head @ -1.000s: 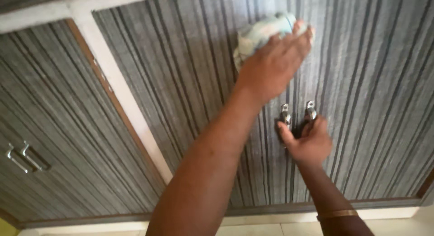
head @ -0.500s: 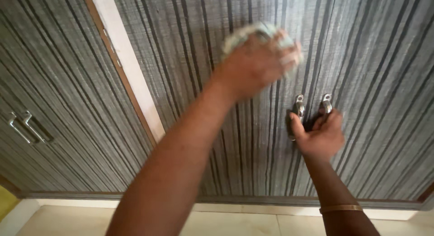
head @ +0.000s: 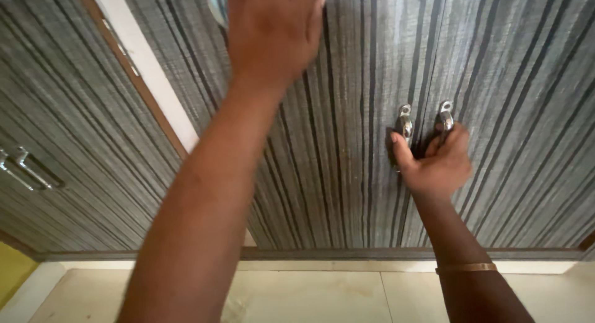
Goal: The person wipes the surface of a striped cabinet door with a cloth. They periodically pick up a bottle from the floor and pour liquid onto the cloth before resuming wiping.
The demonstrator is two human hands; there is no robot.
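At the top centre of the frame the left hand (head: 273,32) is laid flat, fingers together, against the grey striped cabinet door (head: 322,174), and a pale cloth (head: 217,2) is pressed beneath it; only a sliver of the cloth is seen at the hand's left edge, so how firmly it is held cannot be told. To the right of centre the right hand (head: 437,165) is curled narrowly around the lower part of the two metal handles (head: 424,122), the thumb lying beside the left handle and the fingers hooked at the right one. A bangle (head: 466,268) is worn on that wrist near the bottom of the frame. A second pair of handles (head: 22,168) is seen on the neighbouring doors at the left edge, beyond the white frame post (head: 145,81). Several risks may be judged from this. The cloth, being mostly hidden under the palm, could be lost from the hand and dropped to the tiled floor (head: 322,295) if the pressure is eased. If the handles are released, the doors could be pushed or swung under the wiping force. The fingers hooked between the handles could be pinched should the two doors shift against each other. The bangle could be knocked against the door's lower edge and the striped finish scratched.
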